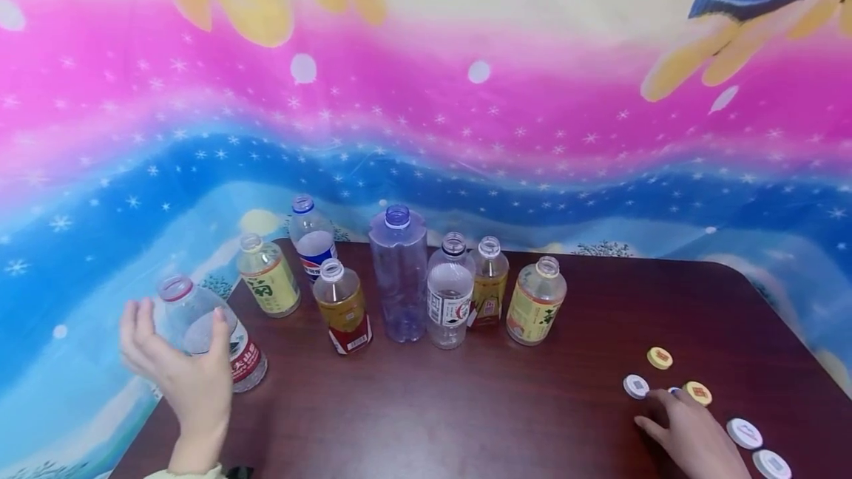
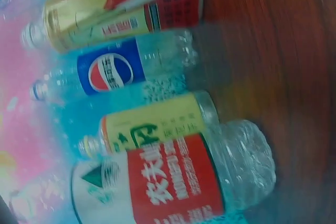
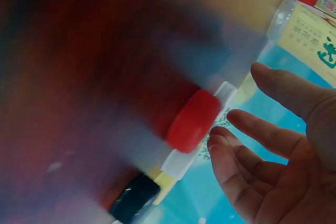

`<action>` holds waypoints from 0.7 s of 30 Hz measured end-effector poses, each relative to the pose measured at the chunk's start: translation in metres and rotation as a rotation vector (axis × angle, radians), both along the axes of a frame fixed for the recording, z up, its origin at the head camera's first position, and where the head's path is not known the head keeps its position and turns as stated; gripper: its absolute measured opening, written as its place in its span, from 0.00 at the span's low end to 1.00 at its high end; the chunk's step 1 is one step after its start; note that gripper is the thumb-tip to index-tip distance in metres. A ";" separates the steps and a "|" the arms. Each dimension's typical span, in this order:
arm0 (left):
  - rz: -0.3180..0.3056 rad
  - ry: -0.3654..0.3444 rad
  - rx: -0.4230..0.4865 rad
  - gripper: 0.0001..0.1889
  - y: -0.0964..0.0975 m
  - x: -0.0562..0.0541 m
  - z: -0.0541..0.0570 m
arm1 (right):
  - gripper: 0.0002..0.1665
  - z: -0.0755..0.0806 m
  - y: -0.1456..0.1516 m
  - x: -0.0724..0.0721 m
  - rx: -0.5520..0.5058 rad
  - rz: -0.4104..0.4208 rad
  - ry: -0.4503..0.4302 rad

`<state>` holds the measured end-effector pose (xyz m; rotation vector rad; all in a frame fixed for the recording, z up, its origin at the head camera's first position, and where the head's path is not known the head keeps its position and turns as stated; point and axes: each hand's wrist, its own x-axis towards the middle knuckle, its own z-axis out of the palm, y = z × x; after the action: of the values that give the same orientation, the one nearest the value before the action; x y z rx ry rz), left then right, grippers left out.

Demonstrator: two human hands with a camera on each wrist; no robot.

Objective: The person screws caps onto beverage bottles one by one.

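Observation:
My left hand (image 1: 189, 375) is raised in front of a large clear bottle (image 1: 246, 353) with a red and white label, its thumb and fingers spread apart. In the left wrist view that capless bottle (image 2: 176, 182) fills the lower part, and no fingers show. Over at the right, my right hand (image 1: 695, 431) is low among several bottle caps, nearest a white cap (image 1: 636, 386) and a yellow cap (image 1: 697, 393). A blue cap is partly hidden behind its fingers. In the right wrist view, the loosely bent fingers (image 3: 252, 166) are beside a red cap (image 3: 193, 121), with no cap gripped.
Several capless bottles stand across the dark wooden table (image 1: 426, 420), among them a tall purplish bottle (image 1: 399, 279), a Pepsi bottle (image 1: 316, 246) and a yellow-labelled bottle (image 1: 535, 309). More caps lie at right, including a white cap (image 1: 744, 433). A colourful printed cloth (image 1: 426, 109) hangs behind.

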<state>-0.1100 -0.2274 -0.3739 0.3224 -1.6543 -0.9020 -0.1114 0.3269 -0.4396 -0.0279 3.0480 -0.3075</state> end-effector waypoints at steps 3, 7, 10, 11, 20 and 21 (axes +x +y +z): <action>-0.059 -0.113 0.092 0.43 -0.011 0.003 -0.002 | 0.25 -0.005 0.004 0.006 0.005 0.001 0.048; -0.117 -0.277 0.208 0.50 -0.018 0.005 -0.006 | 0.30 -0.007 0.007 0.010 0.034 -0.037 -0.008; -0.138 -0.402 0.253 0.51 -0.022 0.006 -0.008 | 0.33 -0.006 0.008 0.011 0.046 -0.060 -0.077; -0.143 -0.438 0.258 0.51 -0.023 0.007 -0.009 | 0.34 -0.005 0.008 0.011 0.051 -0.068 -0.100; -0.145 -0.551 0.224 0.46 -0.027 0.007 -0.014 | 0.38 -0.008 0.019 0.012 0.088 -0.099 -0.201; -0.141 -0.554 0.230 0.45 -0.028 0.007 -0.014 | 0.37 -0.009 0.020 0.012 0.088 -0.094 -0.196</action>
<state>-0.1031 -0.2549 -0.3881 0.6656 -2.0995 -1.1854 -0.0994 0.3469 -0.4481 0.1419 2.8689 -0.1703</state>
